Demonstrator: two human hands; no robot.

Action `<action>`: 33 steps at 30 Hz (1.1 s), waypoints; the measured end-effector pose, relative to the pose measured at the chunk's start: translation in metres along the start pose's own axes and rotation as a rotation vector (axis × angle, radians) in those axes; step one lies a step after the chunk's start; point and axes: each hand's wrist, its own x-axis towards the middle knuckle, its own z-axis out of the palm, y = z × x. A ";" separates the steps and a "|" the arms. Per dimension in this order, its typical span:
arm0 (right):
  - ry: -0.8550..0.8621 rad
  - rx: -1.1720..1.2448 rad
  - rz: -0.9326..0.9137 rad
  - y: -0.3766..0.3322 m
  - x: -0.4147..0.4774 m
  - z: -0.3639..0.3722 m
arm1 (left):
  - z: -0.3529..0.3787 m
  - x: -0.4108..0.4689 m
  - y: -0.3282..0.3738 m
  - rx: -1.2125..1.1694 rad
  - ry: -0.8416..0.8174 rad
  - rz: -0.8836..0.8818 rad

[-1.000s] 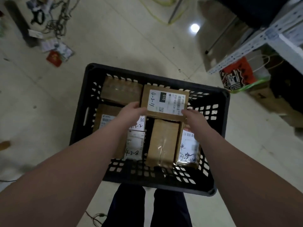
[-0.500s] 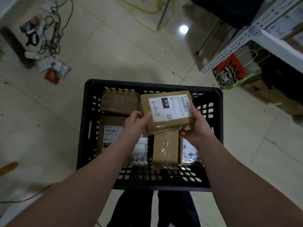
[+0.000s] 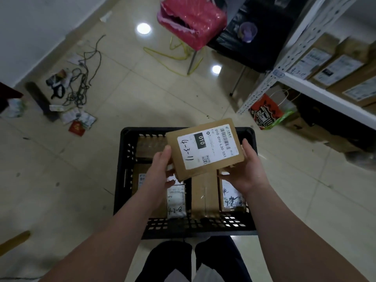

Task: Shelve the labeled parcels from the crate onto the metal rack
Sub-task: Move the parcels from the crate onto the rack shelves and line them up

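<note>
A flat brown cardboard parcel (image 3: 205, 148) with a white label marked "4-3-11" is held above the black plastic crate (image 3: 124, 180). My left hand (image 3: 160, 169) grips its left edge and my right hand (image 3: 247, 169) grips its right edge from below. Several more labeled parcels (image 3: 203, 194) lie inside the crate on the floor, one marked "4-2-8" (image 3: 176, 202). The white metal rack (image 3: 301, 86) stands at the upper right, with several labeled boxes (image 3: 337, 68) on its shelf.
A red-orange paper bag (image 3: 264, 112) and cardboard sit under the rack. A table leg (image 3: 192, 62), a pink wrapped box (image 3: 191, 19) and a black bag (image 3: 254, 33) are ahead. Cables (image 3: 81, 86) and papers (image 3: 78, 119) litter the floor at left.
Both hands have lifted the "4-3-11" parcel up out of the crate and tilted its label toward me. My view has risen, showing more of the rack and floor ahead.
</note>
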 end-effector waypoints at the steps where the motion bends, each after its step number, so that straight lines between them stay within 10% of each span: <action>1: 0.007 -0.007 -0.006 -0.004 -0.007 0.005 | -0.002 -0.007 0.004 0.018 0.003 0.018; 19: -0.288 -0.023 -0.276 -0.067 -0.103 0.066 | 0.002 -0.086 0.078 0.100 -0.102 0.216; 33: -0.210 -0.055 -0.497 -0.090 -0.146 0.038 | 0.042 -0.124 0.109 0.396 -0.284 0.248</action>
